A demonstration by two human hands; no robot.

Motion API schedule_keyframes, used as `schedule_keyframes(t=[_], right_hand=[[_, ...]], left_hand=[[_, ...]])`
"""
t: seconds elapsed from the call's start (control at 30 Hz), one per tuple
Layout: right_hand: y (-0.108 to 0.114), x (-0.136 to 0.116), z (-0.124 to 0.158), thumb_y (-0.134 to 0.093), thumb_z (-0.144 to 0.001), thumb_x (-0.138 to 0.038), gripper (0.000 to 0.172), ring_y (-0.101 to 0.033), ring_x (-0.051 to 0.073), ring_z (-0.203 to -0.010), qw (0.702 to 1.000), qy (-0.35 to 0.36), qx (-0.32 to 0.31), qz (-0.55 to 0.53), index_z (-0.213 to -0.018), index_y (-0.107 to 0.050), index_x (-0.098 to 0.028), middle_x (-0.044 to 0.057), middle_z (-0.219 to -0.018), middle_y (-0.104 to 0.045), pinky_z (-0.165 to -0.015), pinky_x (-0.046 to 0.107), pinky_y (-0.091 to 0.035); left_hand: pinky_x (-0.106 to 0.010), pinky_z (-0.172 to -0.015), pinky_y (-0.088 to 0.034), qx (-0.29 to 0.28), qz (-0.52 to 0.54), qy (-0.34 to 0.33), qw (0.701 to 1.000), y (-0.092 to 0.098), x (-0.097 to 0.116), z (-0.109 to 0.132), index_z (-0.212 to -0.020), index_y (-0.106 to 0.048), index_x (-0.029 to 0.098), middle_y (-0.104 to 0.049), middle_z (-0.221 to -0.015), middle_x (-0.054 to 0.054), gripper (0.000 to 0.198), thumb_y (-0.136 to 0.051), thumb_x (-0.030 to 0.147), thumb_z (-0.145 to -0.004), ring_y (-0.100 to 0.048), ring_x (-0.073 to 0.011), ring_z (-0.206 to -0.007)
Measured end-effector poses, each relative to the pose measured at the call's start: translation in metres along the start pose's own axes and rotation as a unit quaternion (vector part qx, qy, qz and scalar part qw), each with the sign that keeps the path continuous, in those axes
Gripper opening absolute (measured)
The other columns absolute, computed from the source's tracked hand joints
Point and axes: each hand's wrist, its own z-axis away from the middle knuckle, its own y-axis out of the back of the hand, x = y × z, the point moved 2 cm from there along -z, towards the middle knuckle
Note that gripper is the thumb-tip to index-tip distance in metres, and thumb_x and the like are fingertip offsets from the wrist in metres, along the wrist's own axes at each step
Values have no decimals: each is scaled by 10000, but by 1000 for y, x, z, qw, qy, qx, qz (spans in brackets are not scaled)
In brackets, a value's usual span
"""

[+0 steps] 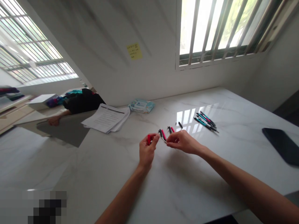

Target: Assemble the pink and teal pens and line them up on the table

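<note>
My left hand [147, 149] is closed around a red pen part [149, 139] over the white marble table [177, 183]. Close beside it, my right hand [181, 140] pinches a thin pen piece [164, 140] that points toward the left hand. Just beyond the fingers lie loose red and black pen parts [163, 133], two more [171, 129] and a small black piece [180, 124]. Further right, a bundle of several teal and red pens [205, 121] rests on the table.
A stack of printed papers [107, 117] and a pack of wipes [141, 105] lie near the wall. A dark phone [281, 143] sits at the right edge. A yellow sticky note [134, 51] is on the wall. Another person's arm [58, 118] rests at far left.
</note>
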Motion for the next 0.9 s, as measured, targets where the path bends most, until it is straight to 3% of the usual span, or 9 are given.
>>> schedule_keyframes(t=[0.07,0.2,0.3,0.43,0.6,0.77,0.9], right_hand=[[15,9,-3,-719,-884,-364,182,-698,171,-689,998,-12,39,43,-912,-797,-202,37,-788,-774,-641,275,-542],[56,43,-8,-685,-902,-363,315,-714,183,-693,971,-52,211,98,-1172,-739,-211,36,-812,-776,-650,294,-552],[77,72,-11,-709,-868,-333,230,-714,198,-684,943,-94,266,175,-1053,-766,-208,38,-794,-774,-685,322,-543],[81,92,-13,-704,-868,-334,179,-712,200,-685,938,-116,257,203,-970,-784,-211,43,-792,-779,-696,318,-535],[77,94,-16,-646,-901,-275,167,-715,208,-744,942,-78,243,217,-972,-787,-221,48,-859,-783,-751,329,-541],[61,90,-23,-586,-967,-291,286,-634,298,-1148,938,22,202,280,-1198,-748,-240,119,-1254,-700,-999,446,-503],[47,89,-26,-600,-981,-318,360,-533,331,-1310,935,36,151,318,-1326,-691,-272,125,-1398,-621,-1094,500,-455]], left_hand=[[-228,-495,-265,16,25,13,999,2,0,-3,-905,-737,168,-468,-598,65,415,-854,522,-723,-323,-70,-520],[-231,-493,-249,-21,44,38,998,-1,-2,-3,-909,-728,162,-413,-572,79,410,-846,511,-730,-300,-68,-509],[-236,-500,-245,-59,18,42,997,-6,-3,4,-904,-728,162,-420,-577,72,379,-818,503,-765,-295,-74,-521],[-245,-509,-248,-94,-10,43,995,-12,-2,10,-913,-730,169,-435,-583,63,362,-792,503,-788,-298,-85,-532],[-245,-519,-260,-96,-11,46,994,-12,-2,10,-898,-730,175,-443,-586,64,355,-793,502,-776,-305,-85,-533],[-244,-521,-257,-98,-16,52,994,-12,-3,9,-900,-729,174,-448,-594,64,349,-788,496,-778,-298,-85,-535],[-243,-522,-255,-99,-18,51,994,-11,-3,9,-915,-727,176,-457,-596,63,345,-783,490,-783,-302,-87,-536]])
